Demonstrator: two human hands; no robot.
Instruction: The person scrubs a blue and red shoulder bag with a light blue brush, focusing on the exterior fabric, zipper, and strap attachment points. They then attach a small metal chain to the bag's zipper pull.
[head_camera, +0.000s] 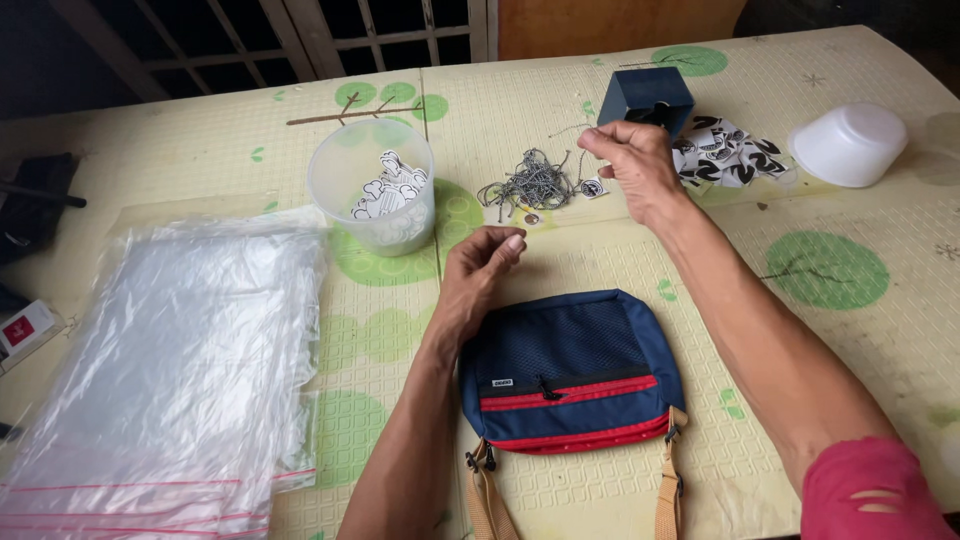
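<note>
Matt navy cloth pouch (570, 365) with mesh front; glossy clear plastic bags (165, 370); thin metal ball chains (530, 185)

Count: 1 navy pouch bag (570, 370) with red zips, 2 tan straps on it. 1 clear plastic cup (372, 185) holding black-and-white cutouts, number unclear. 1 white bowl (848, 143), upside down. 1 dark blue box (645, 97). 1 tangle of ball chains (528, 186), uncountable. 1 pile of printed tags (725, 152). 1 stack of clear zip bags (165, 370). 2 hands in view.
</note>
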